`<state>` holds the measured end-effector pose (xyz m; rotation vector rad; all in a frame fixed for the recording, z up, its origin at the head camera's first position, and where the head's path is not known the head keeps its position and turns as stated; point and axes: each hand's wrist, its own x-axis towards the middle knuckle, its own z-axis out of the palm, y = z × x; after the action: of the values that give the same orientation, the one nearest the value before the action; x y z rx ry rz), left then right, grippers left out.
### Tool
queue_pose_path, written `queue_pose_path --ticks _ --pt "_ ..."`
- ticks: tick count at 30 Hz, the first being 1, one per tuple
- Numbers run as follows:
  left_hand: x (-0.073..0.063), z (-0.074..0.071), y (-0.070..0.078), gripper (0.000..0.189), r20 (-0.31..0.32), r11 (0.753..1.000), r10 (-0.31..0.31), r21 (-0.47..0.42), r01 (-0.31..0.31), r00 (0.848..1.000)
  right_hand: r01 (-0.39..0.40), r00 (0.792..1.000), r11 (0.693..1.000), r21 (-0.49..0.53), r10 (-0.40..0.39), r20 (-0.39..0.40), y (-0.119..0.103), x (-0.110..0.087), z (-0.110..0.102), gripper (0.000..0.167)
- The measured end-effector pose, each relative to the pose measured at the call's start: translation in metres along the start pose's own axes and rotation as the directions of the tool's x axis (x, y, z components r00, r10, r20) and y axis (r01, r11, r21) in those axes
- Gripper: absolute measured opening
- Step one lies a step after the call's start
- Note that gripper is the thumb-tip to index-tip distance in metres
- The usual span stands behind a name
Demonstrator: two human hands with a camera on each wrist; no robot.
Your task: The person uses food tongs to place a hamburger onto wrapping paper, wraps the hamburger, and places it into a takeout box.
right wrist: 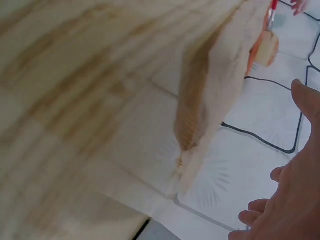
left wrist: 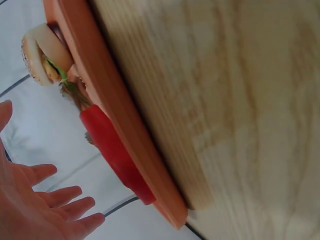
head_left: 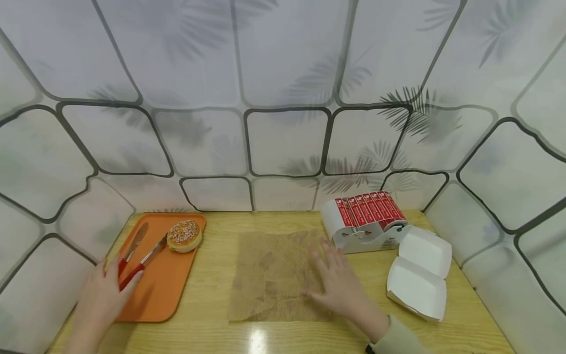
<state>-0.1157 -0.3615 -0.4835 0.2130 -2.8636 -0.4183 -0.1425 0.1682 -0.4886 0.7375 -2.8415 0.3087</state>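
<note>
My left hand hovers by the near left part of an orange tray, fingers spread beside two red handles. One belongs to a table knife; the other to a second utensil whose tip reaches the burger. In the left wrist view that hand holds nothing, and a red handle lies apart from it. The burger has a seeded bun with green and yellow filling. My right hand, also with spread fingers, is over the right side of a creased brown paper sheet.
Behind the right hand stands a white box with a row of red labels. To its right lies a white clamshell carton with its lid folded back. Patterned white curtain walls enclose the wooden table at the back and sides.
</note>
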Motion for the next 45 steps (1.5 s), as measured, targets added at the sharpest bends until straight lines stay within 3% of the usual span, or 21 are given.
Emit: queue_pose_path --ticks 12,21,26,34,40,45 --pt "0.0 0.011 -0.016 0.093 0.112 0.999 -0.048 -0.006 0.049 0.993 0.045 0.992 0.999 0.021 -0.047 0.114 0.003 -0.003 0.019 0.102" --pt "0.002 0.013 -0.023 0.089 0.167 0.993 -0.095 -0.06 0.106 0.981 0.08 0.97 0.993 0.082 -0.097 0.222 0.008 -0.008 0.03 0.103" --pt "0.005 0.013 -0.032 0.076 0.158 0.987 -0.086 -0.123 0.106 0.984 0.125 0.961 0.99 0.063 -0.136 0.242 0.009 -0.01 0.036 0.101" --pt "0.009 0.015 -0.033 0.069 0.146 0.979 -0.137 -0.128 0.156 0.98 0.165 0.958 0.982 0.091 -0.181 0.222 0.006 -0.013 0.038 0.101" --pt "0.013 0.02 -0.032 0.076 0.127 0.972 -0.191 -0.111 0.206 0.973 0.162 0.953 0.982 0.096 -0.181 0.242 0.005 -0.013 0.037 0.102" --pt "0.016 0.023 -0.033 0.075 0.118 0.971 -0.202 -0.106 0.215 0.972 0.171 0.94 0.983 0.066 -0.183 0.287 0.004 -0.009 0.034 0.103"
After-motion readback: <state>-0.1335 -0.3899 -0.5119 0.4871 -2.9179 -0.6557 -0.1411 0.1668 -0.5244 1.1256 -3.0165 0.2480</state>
